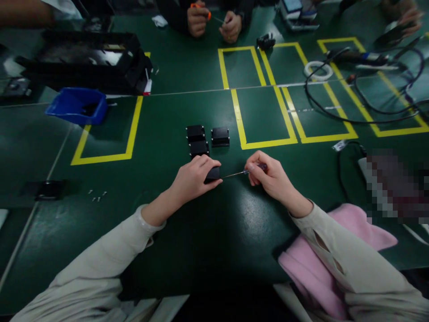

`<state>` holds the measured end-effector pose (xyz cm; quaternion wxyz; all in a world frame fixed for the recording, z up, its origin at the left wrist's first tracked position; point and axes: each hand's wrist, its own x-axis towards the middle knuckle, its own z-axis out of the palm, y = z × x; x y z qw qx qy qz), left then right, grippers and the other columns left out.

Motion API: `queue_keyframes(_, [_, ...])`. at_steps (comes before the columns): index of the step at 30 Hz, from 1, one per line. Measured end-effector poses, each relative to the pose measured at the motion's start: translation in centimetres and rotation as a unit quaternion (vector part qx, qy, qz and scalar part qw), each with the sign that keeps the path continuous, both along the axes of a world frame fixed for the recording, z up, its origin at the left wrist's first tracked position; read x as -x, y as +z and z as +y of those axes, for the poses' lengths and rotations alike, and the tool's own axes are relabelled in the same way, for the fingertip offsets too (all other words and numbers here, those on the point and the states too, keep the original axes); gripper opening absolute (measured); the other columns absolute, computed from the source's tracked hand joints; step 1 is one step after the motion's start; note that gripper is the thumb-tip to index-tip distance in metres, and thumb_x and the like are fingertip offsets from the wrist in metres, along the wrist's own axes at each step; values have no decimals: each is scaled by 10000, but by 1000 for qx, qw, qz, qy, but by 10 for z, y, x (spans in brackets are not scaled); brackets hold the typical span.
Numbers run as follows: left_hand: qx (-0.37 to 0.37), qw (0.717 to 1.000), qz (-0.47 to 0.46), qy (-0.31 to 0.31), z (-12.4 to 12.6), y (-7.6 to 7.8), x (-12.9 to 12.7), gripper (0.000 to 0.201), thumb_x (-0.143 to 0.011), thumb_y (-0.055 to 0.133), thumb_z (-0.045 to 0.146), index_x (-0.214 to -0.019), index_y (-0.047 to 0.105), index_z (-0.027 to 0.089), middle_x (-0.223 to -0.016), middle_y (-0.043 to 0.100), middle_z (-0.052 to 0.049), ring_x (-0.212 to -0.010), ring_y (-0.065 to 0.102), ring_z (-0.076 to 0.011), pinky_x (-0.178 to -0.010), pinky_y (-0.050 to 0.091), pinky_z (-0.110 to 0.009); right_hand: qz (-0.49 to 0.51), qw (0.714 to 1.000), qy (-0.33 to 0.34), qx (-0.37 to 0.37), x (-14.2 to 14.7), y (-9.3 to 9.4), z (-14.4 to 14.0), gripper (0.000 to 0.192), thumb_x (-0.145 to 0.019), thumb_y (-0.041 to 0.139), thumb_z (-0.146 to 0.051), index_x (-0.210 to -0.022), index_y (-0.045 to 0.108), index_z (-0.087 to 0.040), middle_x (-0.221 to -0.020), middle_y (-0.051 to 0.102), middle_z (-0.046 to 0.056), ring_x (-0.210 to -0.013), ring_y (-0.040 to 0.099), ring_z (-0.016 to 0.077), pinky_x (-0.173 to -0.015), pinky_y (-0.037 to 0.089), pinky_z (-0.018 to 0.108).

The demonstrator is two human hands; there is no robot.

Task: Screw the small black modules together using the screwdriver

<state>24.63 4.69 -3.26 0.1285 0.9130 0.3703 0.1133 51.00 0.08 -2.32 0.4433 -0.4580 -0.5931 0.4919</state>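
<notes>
The person's left hand (pixel 194 178) is curled down over a small black box (pixel 212 174) on the green bench (pixel 201 232), fingers closed around it so that only its right end shows past the fingertips. The right hand (pixel 268 176) sits just to the right of it, pinched shut around the purple handle of a thin screwdriver (pixel 239 172); the metal shaft lies nearly level and points left, its tip meeting the exposed end of the box. So the box lies between the two hands, under the left and at the end of the tool held by the right. Just beyond the left hand, three more black boxes (pixel 203 138) stand close together, two in a line and one beside them. A few loose screws (pixel 97 195) lie well off to the left, near a flat black part (pixel 50 188). A blue bin (pixel 77 105) sits further back on the left by a yellow taped rectangle (pixel 107 156). Across the bench, another person's hands (pixel 209 20) hold an orange-handled tool. Black cables (pixel 355 116) loop over the right side, and a pink cloth (pixel 338 232) lies under the right sleeve.
</notes>
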Motion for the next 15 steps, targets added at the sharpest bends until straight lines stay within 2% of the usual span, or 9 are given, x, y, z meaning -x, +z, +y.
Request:
queue_keyframes(6, [0, 1000, -9, -1, -1, -1, 1, 367, -1017, 685, 421, -1298, 617, 194, -1220, 707, -116, -1130, 673, -288, -921, 586, -401, -7, 1000, 7, -5, -1, 0, -3, 330, -1062, 644, -507, -922, 589, -214, -589, 568, -70, -518, 539, 108, -545, 395, 265])
queue_keyframes(15, [4, 1000, 0, 13, -1, -1, 0, 386, -998, 708, 430, -1301, 612, 210, -1243, 705, -115, -1143, 670, -290, -890, 585, -394, -7, 1000, 9, -13, -1, 2, 1, 316, -1044, 653, -489, -900, 558, -224, -581, 562, -73, -510, 535, 108, -563, 412, 270])
